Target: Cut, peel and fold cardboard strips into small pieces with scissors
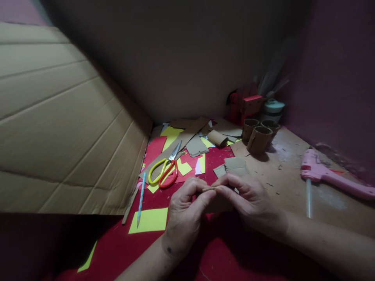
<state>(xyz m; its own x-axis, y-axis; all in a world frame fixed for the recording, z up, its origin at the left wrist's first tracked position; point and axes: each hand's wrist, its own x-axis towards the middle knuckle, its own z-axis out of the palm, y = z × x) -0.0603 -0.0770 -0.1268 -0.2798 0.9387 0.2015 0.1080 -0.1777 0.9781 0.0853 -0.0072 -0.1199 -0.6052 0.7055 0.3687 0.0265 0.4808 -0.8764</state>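
Between my two hands is a small piece of cardboard [218, 203], its upper edge pinched at both ends. My left hand [187, 212] grips it between thumb and fingers from the left. From the right, my right hand [249, 199] pinches the same edge, thumb tip close to the left thumb. Part of the piece lies in shadow below the hands. Just beyond my hands lie cut cardboard scraps [236, 166]. Scissors [168, 168] with one yellow and one red handle loop rest partly open to the left, near a blue patterned pencil [141, 201] on a yellow paper piece [156, 221].
A large cardboard sheet [58, 128] leans on the left. Several rolled cardboard cups [259, 139] stand at the back right, before a teal-lidded container [274, 106]. A pink glue gun [331, 175] with a glue stick [309, 199] lies right. A cardboard roll [217, 138] sits among paper scraps.
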